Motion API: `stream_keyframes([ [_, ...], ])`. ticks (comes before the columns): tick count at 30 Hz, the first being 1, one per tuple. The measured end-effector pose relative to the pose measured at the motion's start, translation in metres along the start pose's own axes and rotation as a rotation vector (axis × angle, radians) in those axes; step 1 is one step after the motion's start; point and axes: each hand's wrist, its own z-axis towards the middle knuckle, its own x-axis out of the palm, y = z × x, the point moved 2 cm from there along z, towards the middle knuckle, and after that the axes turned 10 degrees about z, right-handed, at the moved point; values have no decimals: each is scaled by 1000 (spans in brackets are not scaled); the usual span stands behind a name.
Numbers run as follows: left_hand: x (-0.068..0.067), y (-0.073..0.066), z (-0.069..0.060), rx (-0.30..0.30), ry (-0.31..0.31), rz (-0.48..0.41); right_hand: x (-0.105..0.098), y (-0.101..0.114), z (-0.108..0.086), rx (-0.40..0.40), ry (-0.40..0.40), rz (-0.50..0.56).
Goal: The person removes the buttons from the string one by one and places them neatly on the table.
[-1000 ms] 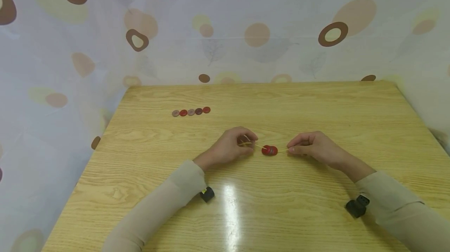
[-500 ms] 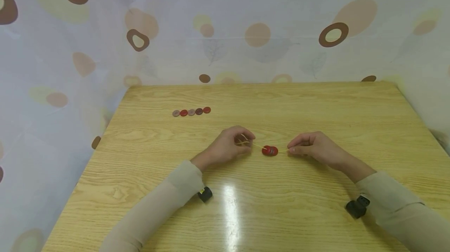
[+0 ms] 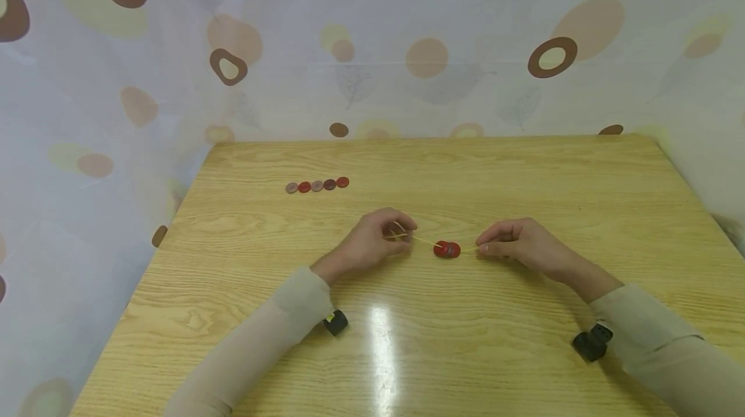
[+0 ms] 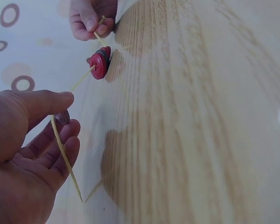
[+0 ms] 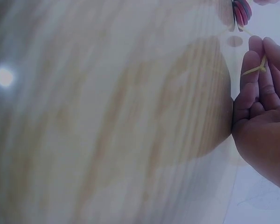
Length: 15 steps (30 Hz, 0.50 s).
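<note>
A short stack of red and dark buttons (image 3: 447, 249) is strung on a yellow string between my hands, over the wooden table. My left hand (image 3: 378, 239) pinches the string left of the stack, and the loose end (image 4: 65, 156) hangs past its fingers in the left wrist view. A small dark oval (image 4: 62, 116) shows under the left thumb; I cannot tell whether it is a button. My right hand (image 3: 520, 245) pinches the string on the other side. In the right wrist view a knot (image 5: 262, 69) lies near the string's end, by the right fingers.
Several loose buttons (image 3: 317, 185), brownish and red, lie in a row on the table (image 3: 524, 171) at the back left. A patterned cloth (image 3: 372, 35) hangs behind the table. Small black cameras (image 3: 335, 322) sit at both wrists.
My left hand has drifted a little to the left, away from the stack, lengthening the string between them. The right hand and the buttons have hardly moved.
</note>
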Motion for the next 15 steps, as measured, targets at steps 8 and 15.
stream_keyframes([
  [8, -3, 2, -3, 10, -12, -14, 0, 0, 0, 5, 0, 3],
  [15, -4, 5, -5, 1, -13, -52, 0, 0, 0, 6, 5, 9],
])
